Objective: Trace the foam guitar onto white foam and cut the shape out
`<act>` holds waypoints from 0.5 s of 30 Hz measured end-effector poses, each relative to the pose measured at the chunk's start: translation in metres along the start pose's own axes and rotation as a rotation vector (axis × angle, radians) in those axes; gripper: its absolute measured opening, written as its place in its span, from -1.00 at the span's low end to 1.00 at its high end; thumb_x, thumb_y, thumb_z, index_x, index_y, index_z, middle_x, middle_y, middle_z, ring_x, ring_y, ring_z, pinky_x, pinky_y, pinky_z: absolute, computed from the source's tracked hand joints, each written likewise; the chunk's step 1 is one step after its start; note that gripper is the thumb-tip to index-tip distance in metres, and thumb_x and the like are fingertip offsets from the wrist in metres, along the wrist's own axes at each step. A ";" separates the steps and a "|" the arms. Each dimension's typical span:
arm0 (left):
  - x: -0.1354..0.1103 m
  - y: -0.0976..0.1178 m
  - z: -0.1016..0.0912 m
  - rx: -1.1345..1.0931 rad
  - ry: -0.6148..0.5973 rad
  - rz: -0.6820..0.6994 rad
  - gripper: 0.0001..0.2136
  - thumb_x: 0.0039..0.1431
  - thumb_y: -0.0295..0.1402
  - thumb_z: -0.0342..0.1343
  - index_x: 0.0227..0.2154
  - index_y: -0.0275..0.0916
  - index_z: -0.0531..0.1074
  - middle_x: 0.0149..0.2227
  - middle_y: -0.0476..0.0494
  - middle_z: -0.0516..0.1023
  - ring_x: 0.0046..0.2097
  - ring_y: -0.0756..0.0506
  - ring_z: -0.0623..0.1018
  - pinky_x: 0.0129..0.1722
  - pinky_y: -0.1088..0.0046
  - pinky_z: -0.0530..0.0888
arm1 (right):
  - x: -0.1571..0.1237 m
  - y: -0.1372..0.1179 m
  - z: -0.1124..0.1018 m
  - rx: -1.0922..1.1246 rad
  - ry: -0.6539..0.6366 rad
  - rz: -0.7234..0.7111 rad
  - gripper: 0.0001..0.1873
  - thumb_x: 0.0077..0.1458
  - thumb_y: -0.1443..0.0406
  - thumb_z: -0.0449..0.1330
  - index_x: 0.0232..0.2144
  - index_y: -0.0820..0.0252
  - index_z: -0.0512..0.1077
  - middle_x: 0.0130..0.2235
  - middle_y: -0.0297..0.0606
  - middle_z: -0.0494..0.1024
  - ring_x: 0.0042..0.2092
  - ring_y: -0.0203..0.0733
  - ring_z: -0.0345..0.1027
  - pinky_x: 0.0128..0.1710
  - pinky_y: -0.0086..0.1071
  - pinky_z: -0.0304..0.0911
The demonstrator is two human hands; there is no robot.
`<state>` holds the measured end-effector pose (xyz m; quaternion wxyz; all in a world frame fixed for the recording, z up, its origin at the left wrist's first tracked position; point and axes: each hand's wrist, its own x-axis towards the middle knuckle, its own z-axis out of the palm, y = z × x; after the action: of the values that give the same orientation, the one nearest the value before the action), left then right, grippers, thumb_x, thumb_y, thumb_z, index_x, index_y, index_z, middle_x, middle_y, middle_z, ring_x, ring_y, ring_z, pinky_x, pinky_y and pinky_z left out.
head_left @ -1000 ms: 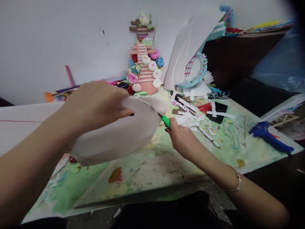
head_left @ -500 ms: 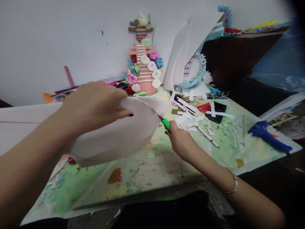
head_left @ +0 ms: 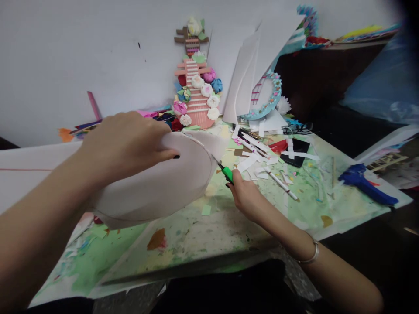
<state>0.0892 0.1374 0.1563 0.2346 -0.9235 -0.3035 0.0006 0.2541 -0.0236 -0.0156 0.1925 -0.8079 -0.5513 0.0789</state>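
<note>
My left hand grips the upper edge of a large white board, thumb on the near face and fingers hidden behind it. A curved pencil line runs round the board's right end, and a cut follows it near the top right. In my right hand is a green-handled craft knife, fingers wrapped round the handle. Its thin blade meets the board's right edge beside a partly cut-off corner piece. The board is held tilted above the table.
Paint-stained table beneath. Behind stands a pink lute-shaped craft with paper flowers; right of it lean white sheets and a blue flowered ring. Paper strips, a pen, a black phone-like slab and a blue glue gun lie rightward.
The knife has shifted slightly left and down along the curved line, and the cut seems a little longer. My left hand keeps its grip; the view has moved slightly.
</note>
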 end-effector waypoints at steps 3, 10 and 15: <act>-0.001 -0.001 0.000 0.018 0.006 0.001 -0.58 0.02 0.10 -0.06 -0.49 -0.20 0.36 -0.57 -0.06 0.27 -0.41 -0.14 0.43 -0.41 0.39 0.29 | -0.006 0.002 0.003 0.031 -0.049 0.010 -0.74 0.27 0.23 -0.17 -0.08 0.26 0.14 -0.42 -0.12 0.50 -0.46 -0.15 0.33 -0.51 -0.40 -0.13; -0.012 -0.018 0.008 -0.057 -0.023 -0.076 -0.48 0.02 0.14 -0.15 -0.32 -0.21 0.44 -0.40 -0.17 0.48 -0.37 -0.20 0.45 -0.41 0.38 0.21 | -0.013 0.003 0.016 0.018 -0.176 -0.026 -0.78 0.27 0.26 -0.16 -0.10 0.23 0.14 -0.37 -0.12 0.52 -0.40 -0.14 0.37 -0.48 -0.41 -0.11; -0.018 -0.028 0.012 -0.125 -0.021 -0.110 -0.45 0.02 0.09 -0.14 -0.15 -0.25 0.45 -0.39 -0.16 0.51 -0.35 -0.21 0.46 -0.39 0.38 0.25 | -0.008 0.004 0.019 0.009 -0.202 0.001 -0.79 0.26 0.28 -0.15 -0.11 0.25 0.16 -0.40 -0.12 0.52 -0.43 -0.15 0.35 -0.50 -0.41 -0.12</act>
<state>0.0570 0.1526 0.1551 0.1731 -0.9182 -0.3556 -0.0216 0.2480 -0.0278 -0.0353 0.1393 -0.7954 -0.5670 0.1625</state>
